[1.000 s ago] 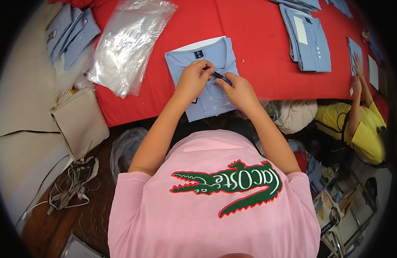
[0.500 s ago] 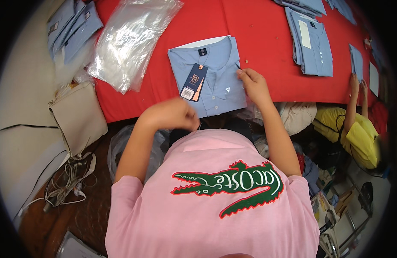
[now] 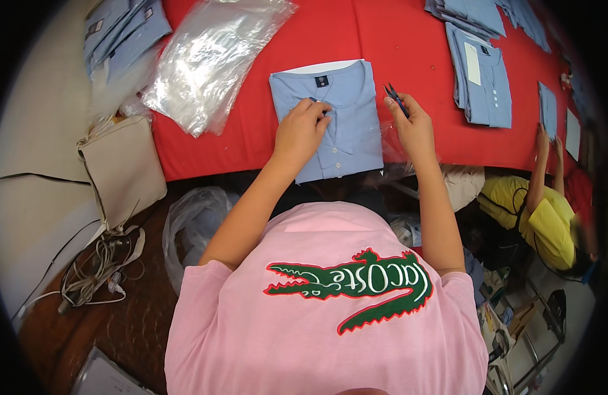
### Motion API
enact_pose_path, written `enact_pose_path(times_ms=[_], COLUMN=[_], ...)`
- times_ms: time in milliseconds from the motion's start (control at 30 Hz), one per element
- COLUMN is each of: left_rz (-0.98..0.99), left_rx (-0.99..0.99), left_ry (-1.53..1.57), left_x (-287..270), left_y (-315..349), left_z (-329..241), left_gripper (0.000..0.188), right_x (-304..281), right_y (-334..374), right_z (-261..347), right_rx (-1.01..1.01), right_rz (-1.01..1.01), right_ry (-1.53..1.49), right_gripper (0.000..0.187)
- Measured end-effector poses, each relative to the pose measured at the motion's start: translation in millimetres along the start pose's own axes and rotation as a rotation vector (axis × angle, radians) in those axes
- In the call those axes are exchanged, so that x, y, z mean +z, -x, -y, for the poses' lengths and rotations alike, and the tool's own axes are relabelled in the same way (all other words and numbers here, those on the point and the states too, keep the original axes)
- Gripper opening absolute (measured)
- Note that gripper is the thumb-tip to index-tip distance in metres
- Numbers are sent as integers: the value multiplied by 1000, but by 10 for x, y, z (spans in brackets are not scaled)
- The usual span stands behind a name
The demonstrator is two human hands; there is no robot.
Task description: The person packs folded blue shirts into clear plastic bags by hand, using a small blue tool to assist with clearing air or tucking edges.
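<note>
A folded light-blue polo shirt (image 3: 349,125) lies on the red table (image 3: 251,141) in front of me. My left hand (image 3: 303,128) rests on its chest with the fingers curled around something small and dark that I cannot make out. My right hand (image 3: 412,125) hovers at the shirt's right edge and grips a small pair of dark thread snips (image 3: 395,99), tips pointing up and away. The hang tag seen earlier on the shirt is no longer visible.
A pile of clear plastic bags (image 3: 212,56) lies to the left of the shirt. Stacks of folded blue shirts (image 3: 478,72) sit at the right and far left (image 3: 120,29). A person in yellow (image 3: 544,217) works at the right. A beige bag (image 3: 123,168) and cables (image 3: 97,270) are at the lower left.
My left hand dropped below the table edge, then came back onto the shirt's chest. The hang tag that lay on the shirt half a second ago is gone from view.
</note>
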State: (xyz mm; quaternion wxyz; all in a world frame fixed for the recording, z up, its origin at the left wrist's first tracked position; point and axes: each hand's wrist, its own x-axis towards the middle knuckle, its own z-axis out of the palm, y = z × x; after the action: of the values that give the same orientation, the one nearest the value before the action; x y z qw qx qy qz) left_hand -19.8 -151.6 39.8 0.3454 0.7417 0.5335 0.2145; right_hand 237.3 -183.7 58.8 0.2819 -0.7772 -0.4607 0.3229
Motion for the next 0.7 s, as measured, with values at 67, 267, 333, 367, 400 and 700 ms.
enact_pose_path(times_ms=[67,267,333,367,400,700], left_rz=[-37,-35,-13,-2,10,45], left_rx=[44,128,120,100,79,26], left_ry=[4,-78,-67,-48,-30,38], left_x=[89,182,164,137,112,59], left_y=[-37,-133,-142,-139,-141,-188], left_z=[25,61,59,45,35,80], left_gripper=[15,14,13,13,13,15], right_x=[94,490,604,615,626,511], right_y=[34,187,149,131,119,286], right_z=[-35,231,167,155,141,102], right_rx=[-14,-54,-62,-60,-58,-43], right_rz=[64,208,231,261,292,262], right_ry=[-225,-191,-191,-178,-164,-9], right_gripper=[45,48,47,46,45,45])
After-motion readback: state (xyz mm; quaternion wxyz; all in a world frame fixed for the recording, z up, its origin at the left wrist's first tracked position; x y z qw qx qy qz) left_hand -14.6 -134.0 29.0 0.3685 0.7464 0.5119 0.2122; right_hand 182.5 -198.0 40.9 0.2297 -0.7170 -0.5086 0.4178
